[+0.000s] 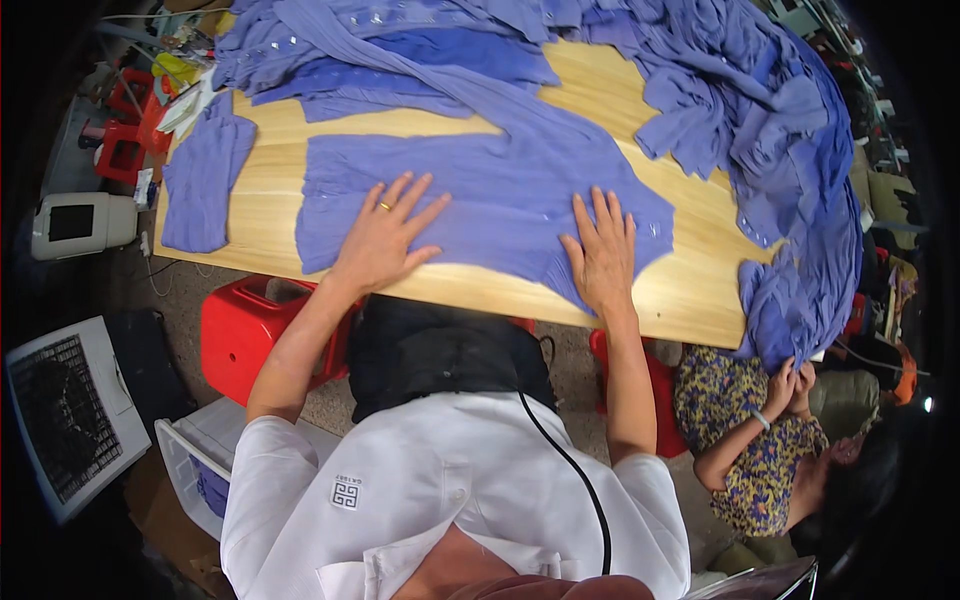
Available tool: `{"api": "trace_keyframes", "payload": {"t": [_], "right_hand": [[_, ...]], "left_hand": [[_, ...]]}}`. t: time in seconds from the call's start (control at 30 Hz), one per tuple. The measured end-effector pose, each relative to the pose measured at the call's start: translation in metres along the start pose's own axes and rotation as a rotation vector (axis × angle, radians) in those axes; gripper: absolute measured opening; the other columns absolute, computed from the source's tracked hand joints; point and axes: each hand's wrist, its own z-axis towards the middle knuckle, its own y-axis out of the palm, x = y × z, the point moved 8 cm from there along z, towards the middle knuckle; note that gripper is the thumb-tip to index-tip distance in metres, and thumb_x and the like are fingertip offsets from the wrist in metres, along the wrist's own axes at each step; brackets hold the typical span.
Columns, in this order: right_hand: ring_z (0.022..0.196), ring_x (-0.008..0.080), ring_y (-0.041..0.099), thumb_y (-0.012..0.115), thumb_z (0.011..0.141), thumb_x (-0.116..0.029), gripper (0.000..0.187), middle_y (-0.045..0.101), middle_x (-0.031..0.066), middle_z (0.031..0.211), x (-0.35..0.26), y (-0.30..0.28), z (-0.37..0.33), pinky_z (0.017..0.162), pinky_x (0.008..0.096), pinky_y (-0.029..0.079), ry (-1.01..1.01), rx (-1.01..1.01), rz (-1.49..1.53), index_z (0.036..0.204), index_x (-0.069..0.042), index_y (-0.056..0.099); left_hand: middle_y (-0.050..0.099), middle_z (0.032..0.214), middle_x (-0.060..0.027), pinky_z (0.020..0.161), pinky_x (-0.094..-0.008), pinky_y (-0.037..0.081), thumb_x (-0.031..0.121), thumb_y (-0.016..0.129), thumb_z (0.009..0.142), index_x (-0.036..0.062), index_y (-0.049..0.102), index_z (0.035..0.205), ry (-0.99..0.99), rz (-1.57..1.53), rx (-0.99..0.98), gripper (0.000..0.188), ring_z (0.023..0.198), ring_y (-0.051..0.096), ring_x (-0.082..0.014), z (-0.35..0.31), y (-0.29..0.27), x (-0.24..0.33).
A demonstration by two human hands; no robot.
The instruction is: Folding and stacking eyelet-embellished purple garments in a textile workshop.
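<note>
A periwinkle-blue garment lies spread on the pale wooden table in front of me, one long sleeve running up toward the far left. On its left part rests my left hand, palm down, fingers spread, a gold ring on one finger. Toward the garment's narrower right end, my right hand lies flat with its fingers stretched out. Neither hand grips the cloth. A small folded blue piece lies separately at the table's left end.
Heaped blue garments cover the table's far side and hang over its right edge. At right, another person in a flowered top holds the hanging cloth. Red stools stand under the near edge; a white bin sits lower left.
</note>
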Motion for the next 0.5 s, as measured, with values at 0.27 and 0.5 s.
{"api": "trace_keyframes", "payload": {"t": [0.27, 0.5], "right_hand": [[0.157, 0.0425, 0.044, 0.066, 0.108, -0.035, 0.056, 0.052, 0.0205, 0.166, 0.004, -0.02, 0.032, 0.129, 0.0623, 0.026, 0.081, 0.055, 0.038, 0.158, -0.01, 0.061], [0.118, 0.0384, 0.07, 0.085, 0.091, -0.021, 0.035, 0.078, 0.0161, 0.12, 0.057, 0.002, 0.176, 0.1, 0.0522, 0.053, 0.089, 0.018, 0.108, 0.122, -0.005, 0.079]], "left_hand": [[0.053, 0.166, -0.0158, 0.123, -0.0548, 0.039, 0.034, 0.075, 0.1, 0.0107, 0.055, 0.16, 0.085, -0.099, 0.285, 0.067, 0.157, 0.044, -0.0363, 0.041, -0.043, -0.034], [0.069, 0.124, -0.0079, 0.098, -0.0502, 0.049, 0.006, 0.074, 0.086, 0.0126, 0.069, 0.129, 0.013, 0.324, 0.483, 0.043, 0.124, 0.065, -0.031, 0.144, -0.115, -0.151]]}}
